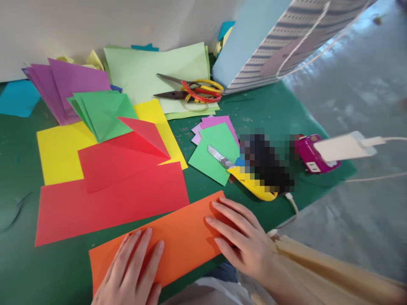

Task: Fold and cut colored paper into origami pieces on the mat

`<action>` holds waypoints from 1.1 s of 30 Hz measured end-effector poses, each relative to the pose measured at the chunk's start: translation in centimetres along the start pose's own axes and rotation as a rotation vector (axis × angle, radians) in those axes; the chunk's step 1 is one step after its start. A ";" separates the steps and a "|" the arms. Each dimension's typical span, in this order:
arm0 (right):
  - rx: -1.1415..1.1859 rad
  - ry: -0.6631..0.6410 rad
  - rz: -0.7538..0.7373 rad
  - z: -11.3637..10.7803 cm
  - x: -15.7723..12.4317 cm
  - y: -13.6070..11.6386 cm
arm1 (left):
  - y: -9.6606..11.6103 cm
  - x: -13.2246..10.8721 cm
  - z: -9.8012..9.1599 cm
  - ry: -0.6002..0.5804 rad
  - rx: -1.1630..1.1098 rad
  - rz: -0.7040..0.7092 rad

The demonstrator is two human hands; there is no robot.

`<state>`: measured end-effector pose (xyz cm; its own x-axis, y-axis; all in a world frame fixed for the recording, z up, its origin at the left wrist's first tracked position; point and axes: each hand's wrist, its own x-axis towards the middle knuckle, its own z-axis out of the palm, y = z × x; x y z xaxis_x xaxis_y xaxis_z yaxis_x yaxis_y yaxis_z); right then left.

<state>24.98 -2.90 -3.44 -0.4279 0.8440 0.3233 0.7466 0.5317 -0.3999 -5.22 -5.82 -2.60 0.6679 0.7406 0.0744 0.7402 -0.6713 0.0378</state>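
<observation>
Left hand (pixel 127 271), right (pixel 241 241) on orange paper (pixel 178 241), bag (pixel 286 42) beyond.

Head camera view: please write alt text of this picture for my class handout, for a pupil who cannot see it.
The left hand and right hand rest flat on a long orange paper sheet on a green mat. Beyond them lie red paper, yellow paper, folded green paper, purple paper, scissors and a utility knife.

A: Anything readable here?

B: No. The orange paper sheet (pixel 187 239) shows no print, and the striped paper bag (pixel 280 44) has only rows of dashes, no letters.

A: The magenta gadget (pixel 313 153)?

B: Small white marks on its side, too small to read. The white power adapter (pixel 341 147) shows nothing legible either.
</observation>
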 end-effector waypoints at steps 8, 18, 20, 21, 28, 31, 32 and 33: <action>-0.003 -0.006 -0.001 0.0 0.2 0.0 | -0.3 -0.1 0.4 0.014 0.024 0.025; -0.008 0.018 0.021 0.0 0.2 -0.1 | -0.3 0.1 0.2 0.017 0.028 0.026; -0.006 0.008 0.024 0.0 0.3 -0.1 | -0.3 0.1 0.2 0.018 0.029 0.024; -0.005 0.007 0.025 0.0 0.3 -0.1 | -0.4 0.1 0.2 0.020 0.028 0.024; 0.001 0.006 0.038 0.0 0.3 -0.1 | -0.4 0.1 0.3 0.037 0.027 0.010; -0.005 0.016 0.033 0.0 0.3 -0.2 | -0.4 0.1 0.2 0.027 0.031 0.016; -0.008 0.018 0.031 0.0 0.3 -0.1 | -0.4 0.1 0.2 0.021 0.032 0.022; -0.011 0.021 0.028 0.0 0.2 -0.1 | -0.4 0.1 0.1 0.014 0.031 0.029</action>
<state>24.77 -2.79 -3.35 -0.3960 0.8569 0.3299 0.7637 0.5069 -0.3998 -5.41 -5.48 -2.72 0.6880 0.7202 0.0889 0.7228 -0.6910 0.0044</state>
